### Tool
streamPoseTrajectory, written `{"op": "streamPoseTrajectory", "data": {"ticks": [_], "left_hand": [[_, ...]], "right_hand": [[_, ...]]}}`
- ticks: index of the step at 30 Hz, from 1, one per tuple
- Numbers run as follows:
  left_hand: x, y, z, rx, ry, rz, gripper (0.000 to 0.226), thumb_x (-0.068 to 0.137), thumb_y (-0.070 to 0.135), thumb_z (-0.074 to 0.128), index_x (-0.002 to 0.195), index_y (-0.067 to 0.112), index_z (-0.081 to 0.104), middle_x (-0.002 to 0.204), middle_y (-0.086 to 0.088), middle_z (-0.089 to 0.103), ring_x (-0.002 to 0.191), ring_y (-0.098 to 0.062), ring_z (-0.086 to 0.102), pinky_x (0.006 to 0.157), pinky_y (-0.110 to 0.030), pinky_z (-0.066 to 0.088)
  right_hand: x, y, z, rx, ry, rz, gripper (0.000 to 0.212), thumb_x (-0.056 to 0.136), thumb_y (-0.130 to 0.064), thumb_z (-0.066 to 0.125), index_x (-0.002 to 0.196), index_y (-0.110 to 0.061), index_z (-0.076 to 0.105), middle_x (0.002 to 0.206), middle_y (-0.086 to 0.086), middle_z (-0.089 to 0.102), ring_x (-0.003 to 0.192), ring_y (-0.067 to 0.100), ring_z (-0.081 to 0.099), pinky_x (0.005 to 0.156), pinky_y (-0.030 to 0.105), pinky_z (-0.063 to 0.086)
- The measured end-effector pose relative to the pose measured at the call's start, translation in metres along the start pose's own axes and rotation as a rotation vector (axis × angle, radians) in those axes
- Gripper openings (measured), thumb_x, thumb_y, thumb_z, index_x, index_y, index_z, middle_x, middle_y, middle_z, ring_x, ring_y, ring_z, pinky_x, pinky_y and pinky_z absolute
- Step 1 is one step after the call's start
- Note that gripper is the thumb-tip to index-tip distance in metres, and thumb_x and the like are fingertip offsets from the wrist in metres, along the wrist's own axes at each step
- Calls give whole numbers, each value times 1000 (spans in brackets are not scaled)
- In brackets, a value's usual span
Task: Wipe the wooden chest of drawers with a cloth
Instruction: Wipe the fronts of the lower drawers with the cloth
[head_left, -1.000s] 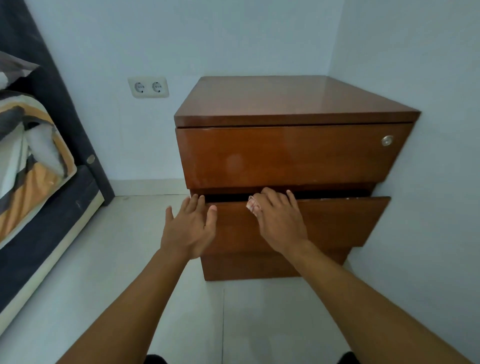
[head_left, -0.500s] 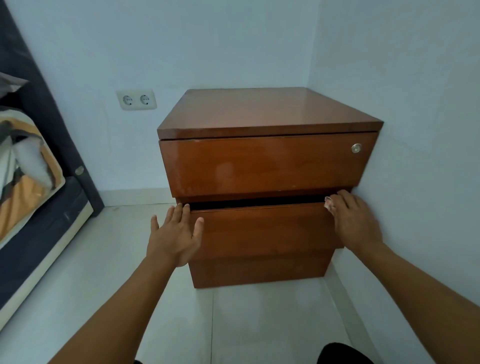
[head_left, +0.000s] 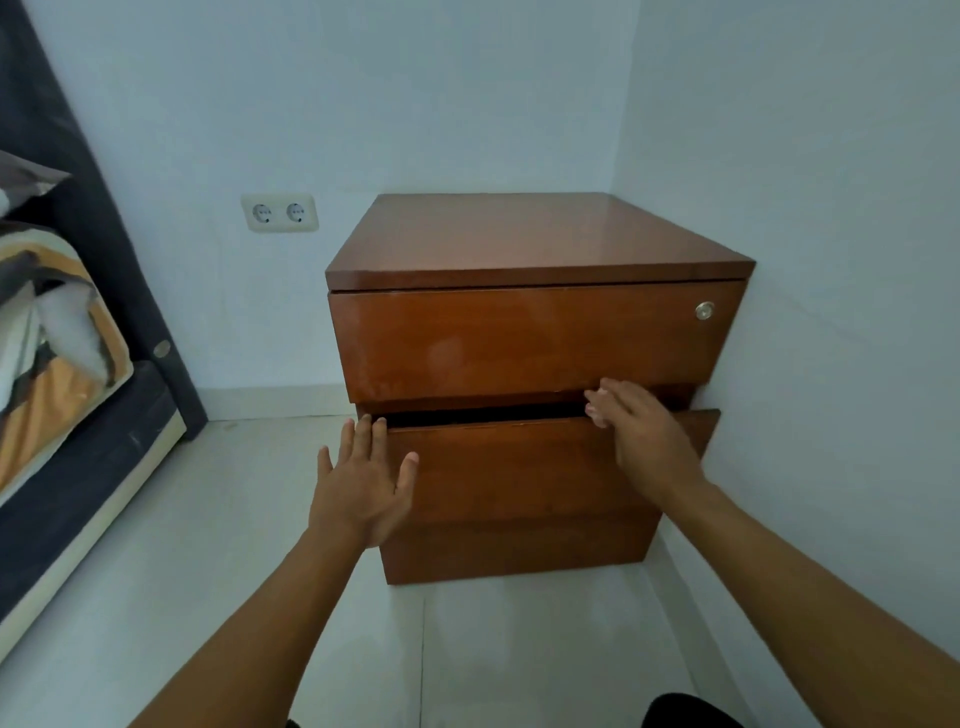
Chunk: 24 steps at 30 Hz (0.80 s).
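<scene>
1. A brown, boxy wooden chest of drawers (head_left: 519, 234) stood in the room corner, its right side close against the white wall. All places below are taken from it.
2. The chest's middle drawer (head_left: 519, 467) stood slightly pulled out, with a dark gap above its top edge. The top drawer (head_left: 519, 343) was closed and had a small round silver lock (head_left: 704, 310) at its right end.
3. The left hand (head_left: 363, 488) was released, fingers straight and spread, at the left end of the middle drawer's front. Contact with the wood looked likely but was not certain.
4. The right hand (head_left: 644, 441) lay over the middle drawer's top edge, toward the chest's right side. A small pale cloth (head_left: 594, 410) peeked out by its fingertips, at the gap. Motion blur meant I could not tell whether the hand grasped the cloth or only pressed it flat.
5. Judged step: wiping along the middle drawer's top edge.
6. To do it well:
   - Spread the cloth under the finger pads rather than leaving it wadded.
   - Press evenly and follow the edge its full length, end to end.
   - Use the left hand to brace the drawer front so it slides neither in nor out.
   - Keep fingertips out of the gap in case the drawer closes.
7. The drawer fronts and the chest's left side probably remained to be wiped. The top looked glossy, but I could not tell if it had been done.
8. Left of the chest were a white double wall socket (head_left: 279, 213) and a dark bed (head_left: 78, 441).
</scene>
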<state>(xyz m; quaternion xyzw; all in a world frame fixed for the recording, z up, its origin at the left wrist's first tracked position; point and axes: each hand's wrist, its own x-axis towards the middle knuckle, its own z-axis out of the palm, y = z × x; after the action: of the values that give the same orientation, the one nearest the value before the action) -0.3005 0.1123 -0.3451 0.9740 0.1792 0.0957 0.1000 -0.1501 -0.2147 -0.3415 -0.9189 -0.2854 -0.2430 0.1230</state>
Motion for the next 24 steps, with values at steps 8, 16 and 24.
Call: {"op": "streamPoseTrajectory", "data": {"ticks": [8,16,24], "left_hand": [[2,-1,4,17,22,20,93,87,71,0,162,17,5,171,-5,1,157,-27,-3,125,-55,3],[0,-1,11,-36,76,11,90,90,71,4,162,17,6,171,-6,2,157,-26,-4,126,-54,6],[-3,-1,29,-103,247,31,86,91,71,4,161,21,12,170,-3,8,157,-26,1,124,-58,12]], "right_hand": [[-18,29,28,-12,100,153,40,102,-8,53,142,-5,55,147,19,53,137,41,47,116,53,40],[-19,68,13,82,153,386,52,84,16,55,134,3,61,146,23,52,136,42,48,117,47,37],[-15,-117,66,370,514,75,40,107,-8,45,146,-10,53,157,14,44,150,31,36,119,44,41]]}}
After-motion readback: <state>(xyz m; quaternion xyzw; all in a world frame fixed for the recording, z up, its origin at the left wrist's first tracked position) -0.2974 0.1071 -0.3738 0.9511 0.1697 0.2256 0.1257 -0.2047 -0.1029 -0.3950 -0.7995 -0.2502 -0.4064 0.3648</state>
